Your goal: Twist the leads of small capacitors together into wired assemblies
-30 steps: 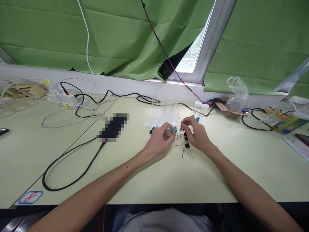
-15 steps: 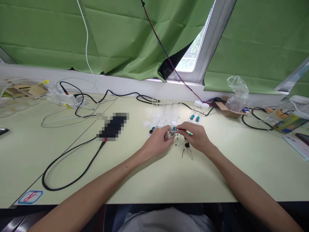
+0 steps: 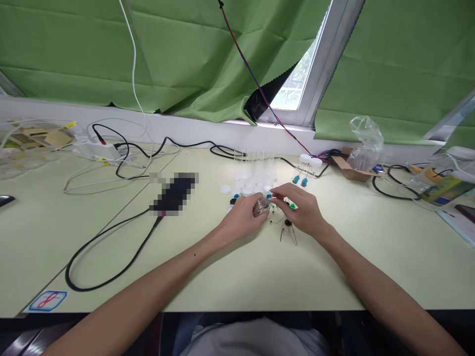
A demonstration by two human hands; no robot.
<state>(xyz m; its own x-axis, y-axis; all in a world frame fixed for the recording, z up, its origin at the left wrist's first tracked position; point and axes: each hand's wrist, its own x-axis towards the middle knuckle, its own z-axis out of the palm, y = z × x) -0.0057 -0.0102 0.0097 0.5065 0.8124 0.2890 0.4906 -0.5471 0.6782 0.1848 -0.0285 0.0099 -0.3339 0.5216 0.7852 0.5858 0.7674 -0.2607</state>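
Observation:
My left hand [image 3: 245, 213] is wrapped round a small clear container [image 3: 264, 202], probably a tube, lying between thumb and fingers. At its open end my right hand [image 3: 300, 205] has thumb and forefinger pinched together; what they grip is too small to make out. A blue piece [image 3: 269, 197] shows close to those fingertips. Under the right palm sits a green piece [image 3: 292, 206]. Just below lie a black knob-like piece with thin metal legs [image 3: 288, 223] and several small bent wires [image 3: 275, 221]. Black piece [image 3: 232, 201] and blue piece [image 3: 236, 197] lie beyond the left hand.
Several clear tubes [image 3: 256, 165] stand behind the hands, with white caps [image 3: 225, 189] around them. Two capped tubes [image 3: 305, 170] holding blue pieces lie to the right. A pixelated dark device [image 3: 174, 193] with a black cable is at left; a cardboard box [image 3: 352, 170] sits back right.
My right fingers have shifted slightly at the container's end, and more of the green piece shows under the palm. My left hand keeps its hold in nearly the same place.

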